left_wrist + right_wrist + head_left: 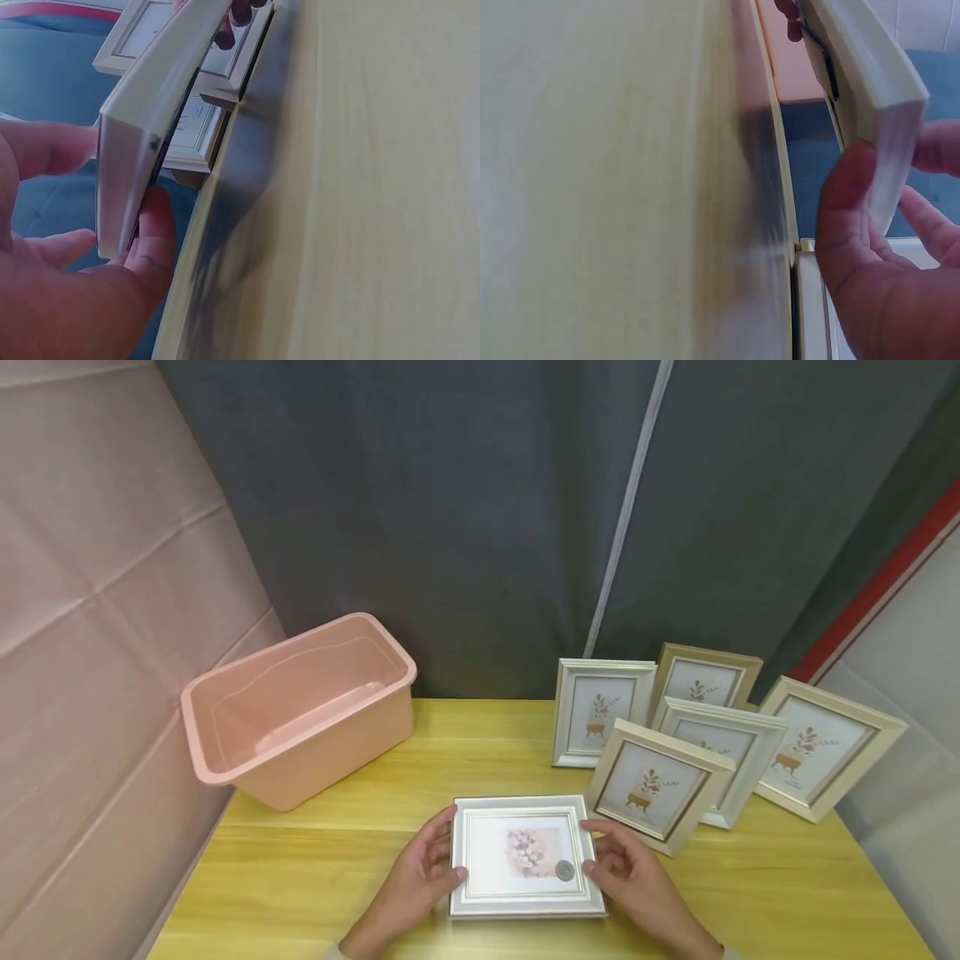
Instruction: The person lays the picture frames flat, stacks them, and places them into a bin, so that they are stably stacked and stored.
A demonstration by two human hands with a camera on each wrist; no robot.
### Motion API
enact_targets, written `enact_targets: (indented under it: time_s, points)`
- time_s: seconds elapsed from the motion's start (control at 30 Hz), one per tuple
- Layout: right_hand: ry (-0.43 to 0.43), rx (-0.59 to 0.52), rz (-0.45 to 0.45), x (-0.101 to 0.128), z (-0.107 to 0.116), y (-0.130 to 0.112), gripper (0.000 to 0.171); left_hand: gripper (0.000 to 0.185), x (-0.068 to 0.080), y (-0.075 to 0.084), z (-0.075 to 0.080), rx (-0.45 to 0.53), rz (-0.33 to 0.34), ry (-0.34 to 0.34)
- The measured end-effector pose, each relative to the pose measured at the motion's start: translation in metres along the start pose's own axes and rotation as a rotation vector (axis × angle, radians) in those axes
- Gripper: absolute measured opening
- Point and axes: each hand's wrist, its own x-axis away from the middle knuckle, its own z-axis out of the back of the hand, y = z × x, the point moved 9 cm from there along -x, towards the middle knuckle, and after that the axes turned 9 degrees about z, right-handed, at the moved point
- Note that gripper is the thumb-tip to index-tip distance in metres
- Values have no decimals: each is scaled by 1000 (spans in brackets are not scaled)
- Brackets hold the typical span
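You work at a yellow wood-grain surface (337,860) set against a dark grey curtain (450,510), with a pale pink quilted wall (97,610) on your left. A pink plastic bin (300,710) sits at the surface's back left; five standing picture frames (720,743) cluster at the back right. Your left hand (420,872) and right hand (622,868) grip the white frame (525,856) by its short sides near the front edge, fingers curled round it. The wrist views show it lifted clear of the surface, thumbs beneath. A small round sticker (564,870) sits on its glass; its print is unreadable. Both wrist views are blurred and tightly cropped.
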Motion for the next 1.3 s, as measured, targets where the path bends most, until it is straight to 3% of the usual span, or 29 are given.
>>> enact_targets:
  time_s: [0.5,0.8,1.0,1.3]
  points:
    - [-220,41,46,-6,-11,4,69,91,-6,-7,9,-205,14,-14]
    - [-266,50,56,-4,-13,6,72,93,-5,-12,8,-209,72,-42]
    - [-282,102,82,-7,-14,4,73,93,-8,-14,12,-206,77,-36]
    - [-310,161,33,-14,-15,4,75,93,-9,-13,15,-208,76,-31]
